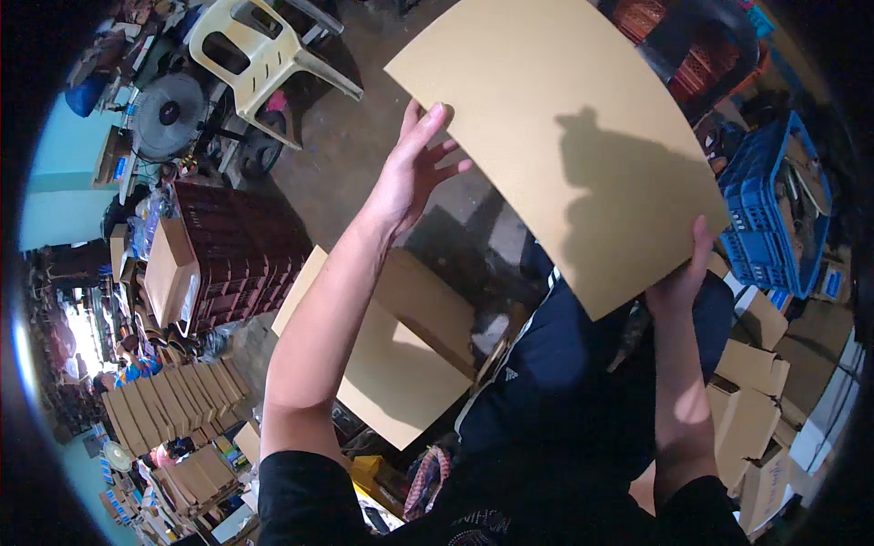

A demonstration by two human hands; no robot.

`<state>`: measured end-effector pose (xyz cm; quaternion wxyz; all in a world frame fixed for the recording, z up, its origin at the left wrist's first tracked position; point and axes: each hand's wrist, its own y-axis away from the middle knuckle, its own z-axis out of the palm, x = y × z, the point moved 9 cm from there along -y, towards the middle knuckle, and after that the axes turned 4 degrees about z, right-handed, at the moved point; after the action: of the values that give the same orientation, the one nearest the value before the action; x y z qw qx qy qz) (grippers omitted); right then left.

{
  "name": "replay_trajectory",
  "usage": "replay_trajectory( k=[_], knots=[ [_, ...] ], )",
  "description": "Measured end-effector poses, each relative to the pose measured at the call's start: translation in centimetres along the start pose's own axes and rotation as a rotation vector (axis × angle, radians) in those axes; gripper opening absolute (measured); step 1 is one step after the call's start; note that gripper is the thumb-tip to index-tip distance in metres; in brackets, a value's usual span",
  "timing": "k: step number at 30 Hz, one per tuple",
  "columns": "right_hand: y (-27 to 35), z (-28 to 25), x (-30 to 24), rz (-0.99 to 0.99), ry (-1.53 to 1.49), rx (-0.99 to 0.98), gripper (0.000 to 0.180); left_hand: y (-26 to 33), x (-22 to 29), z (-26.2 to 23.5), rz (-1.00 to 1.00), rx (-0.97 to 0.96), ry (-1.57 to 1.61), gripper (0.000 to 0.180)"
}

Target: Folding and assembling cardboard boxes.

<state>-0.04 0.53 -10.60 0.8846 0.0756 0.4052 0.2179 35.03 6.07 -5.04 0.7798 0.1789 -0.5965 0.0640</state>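
A large, plain tan cardboard sheet (510,109) is held up at a tilt, slightly curved, and a dark shadow falls on it. My left hand (414,173) is at its left edge, thumb on the edge and the other fingers spread at or behind it. At the near right corner, my right hand (675,282) grips the sheet, thumb on the upper face and fingers hidden beneath. Below my left forearm lies another tan sheet (401,373), beside a brown cardboard piece (423,291). My dark-trousered leg (583,382) is under the held sheet.
A cream plastic chair (246,55) and a fan (168,114) stand far left. Nearer are a maroon crate (241,246) and stacked cartons (173,405). To the right are a blue crate (760,209) and open cardboard boxes (746,391). Red baskets (706,68) sit far right.
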Motion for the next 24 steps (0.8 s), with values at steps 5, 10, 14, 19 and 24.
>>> replay_trajectory(
  k=[5, 10, 14, 19, 24],
  knots=[
    [-1.6, 2.4, 5.8, -0.057, 0.044, 0.113, 0.046, -0.7, -5.7, 1.5, -0.154, 0.101, 0.218, 0.083],
    [-5.6, 2.4, 6.7, -0.093, 0.045, 0.231, 0.062, -0.3, -11.2, 5.8, -0.304, -0.141, 0.23, 0.087],
    [-9.4, 1.4, 6.9, 0.061, 0.129, 0.194, 0.075, -5.9, -10.9, 3.7, -0.221, -0.045, 0.221, 0.089],
    [-9.0, 1.0, 5.1, 0.18, 0.667, 0.079, 0.092, -7.2, -17.0, -1.0, -0.133, 0.205, 0.469, 0.083],
    [-3.5, -6.7, -5.1, -0.11, 1.176, -0.105, 0.065, -6.1, -30.2, -9.3, -0.133, 0.482, 0.499, 0.075]
  ],
)
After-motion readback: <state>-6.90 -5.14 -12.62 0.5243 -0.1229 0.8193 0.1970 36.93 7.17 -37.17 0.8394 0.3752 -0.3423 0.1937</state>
